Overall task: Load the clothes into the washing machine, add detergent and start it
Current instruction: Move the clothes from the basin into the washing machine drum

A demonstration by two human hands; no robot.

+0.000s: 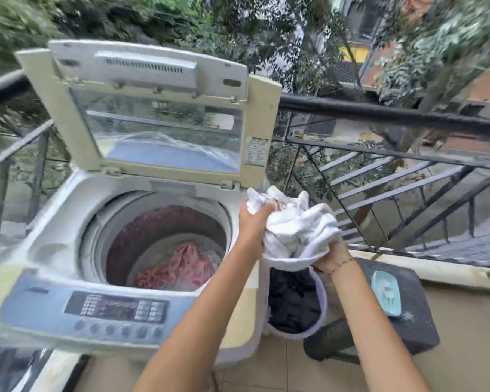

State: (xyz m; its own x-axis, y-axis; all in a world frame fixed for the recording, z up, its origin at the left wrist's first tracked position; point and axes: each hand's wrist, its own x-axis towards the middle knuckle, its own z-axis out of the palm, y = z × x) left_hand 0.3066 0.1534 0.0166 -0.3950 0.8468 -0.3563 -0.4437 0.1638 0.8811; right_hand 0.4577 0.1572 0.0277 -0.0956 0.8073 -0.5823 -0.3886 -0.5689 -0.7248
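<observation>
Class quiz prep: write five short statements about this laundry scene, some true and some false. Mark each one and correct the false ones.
1. The lid of the washing machine is closed. False: it stands open.
2. The left hand and the right hand both grip the white bundle of clothes. True.
3. The drum is empty. False: a pink cloth lies in it.
4. The laundry basket beside the machine holds dark clothes. True.
5. The light-blue dish sits on the control panel. False: it lies on the dark stool to the right.
</observation>
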